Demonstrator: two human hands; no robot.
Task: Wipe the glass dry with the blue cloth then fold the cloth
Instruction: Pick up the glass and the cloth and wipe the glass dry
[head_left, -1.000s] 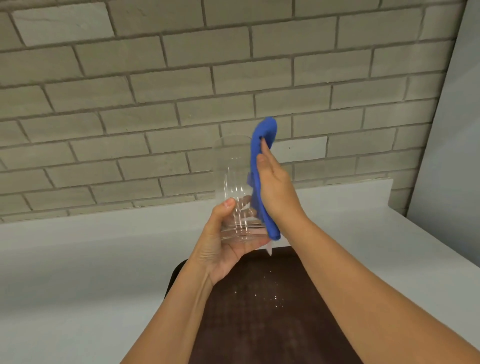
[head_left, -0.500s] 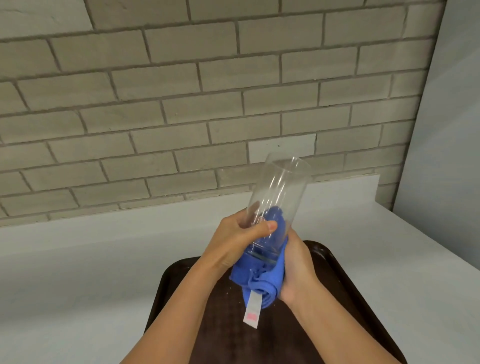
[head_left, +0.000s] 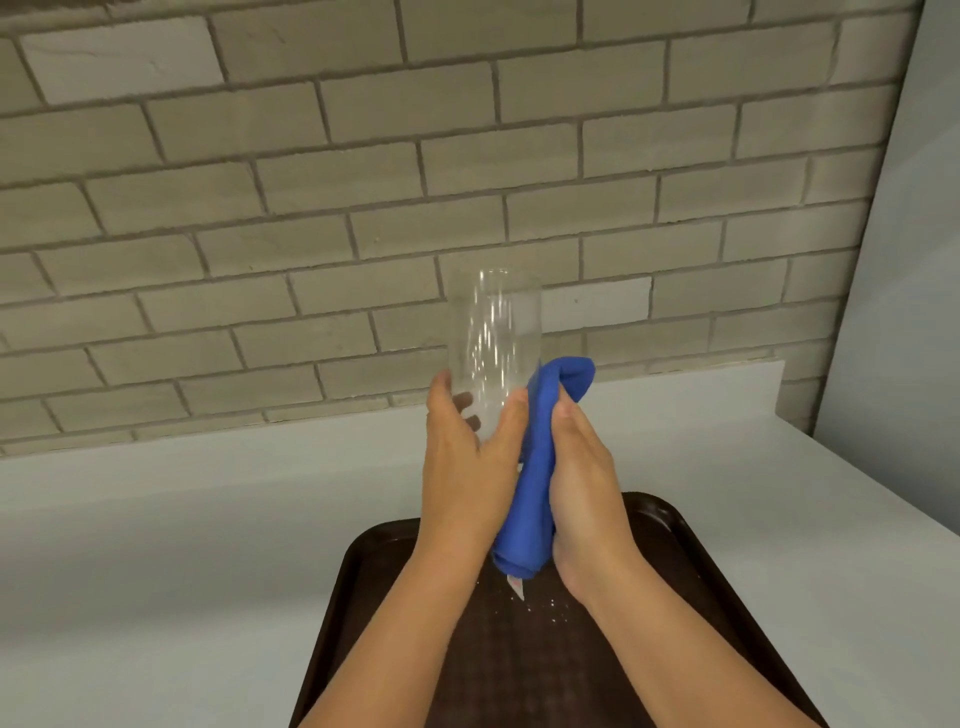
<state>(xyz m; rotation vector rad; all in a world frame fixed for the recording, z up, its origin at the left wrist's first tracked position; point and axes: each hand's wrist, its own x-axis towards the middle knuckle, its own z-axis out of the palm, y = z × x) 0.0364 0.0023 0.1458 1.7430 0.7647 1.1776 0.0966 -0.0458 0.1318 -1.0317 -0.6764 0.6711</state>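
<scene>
Since half a second ago the glass (head_left: 493, 343) stands upright above the tray's (head_left: 358, 566) far edge, my left hand (head_left: 462, 467) fingers gripping its base, right hand (head_left: 582, 478) clenching the blue cloth (head_left: 540, 467) alongside; wet glass could slip.

Two bare forearms, no sleeves, left hand (head_left: 462, 467), right hand (head_left: 587, 483), short nails

Both forearms reach up from 6 o'clock, hands raised side by side. Left hand (head_left: 467, 457) curled in a grasp, thumb up; right hand (head_left: 582, 478) clenched, at 3 o'clock of it.
</scene>
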